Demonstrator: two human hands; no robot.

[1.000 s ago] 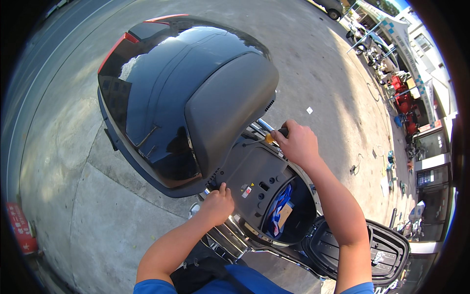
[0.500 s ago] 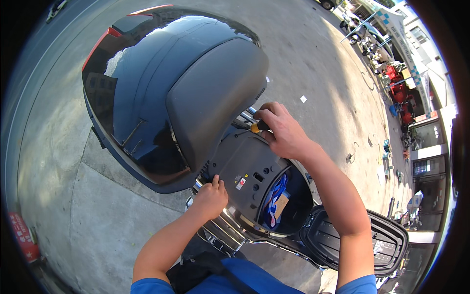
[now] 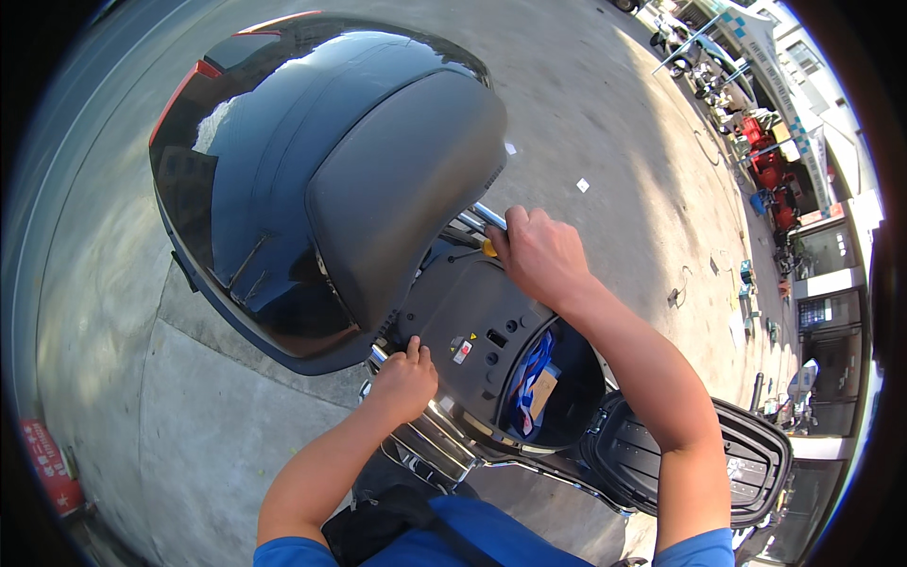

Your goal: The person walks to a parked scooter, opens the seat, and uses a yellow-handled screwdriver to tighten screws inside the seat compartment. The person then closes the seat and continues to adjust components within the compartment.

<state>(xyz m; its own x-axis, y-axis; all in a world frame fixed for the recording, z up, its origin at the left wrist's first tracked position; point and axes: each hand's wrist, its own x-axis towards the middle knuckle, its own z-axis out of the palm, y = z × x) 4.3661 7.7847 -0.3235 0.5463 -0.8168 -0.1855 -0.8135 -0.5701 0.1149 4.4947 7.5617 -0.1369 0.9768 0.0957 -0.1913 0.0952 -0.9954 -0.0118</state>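
Screwdriver with a yellow-collared handle and thin metal shaft (image 3: 488,248), handle enclosed by the folded fingers of the right hand (image 3: 543,250), at the far edge of a dark grey moulded plastic panel (image 3: 444,293). Shaft pointing left; seating of the tip impossible to tell. Left hand (image 3: 406,383) half-curled at the panel's left edge, no separate object visible in it; gripping or merely resting, indistinguishable from above. Far left, a glossy black top box (image 3: 260,180) with a matt grey backrest pad (image 3: 406,180), overhanging the panel. Just beside the right hand, a chrome tube (image 3: 489,216). Near right, an uncovered black storage well (image 3: 578,406). Likely hazards: tip slippage from oblique pressure in the narrow gap, with scratching of the panel; knuckles knocking the tube; any loosened small part rolling into the well.
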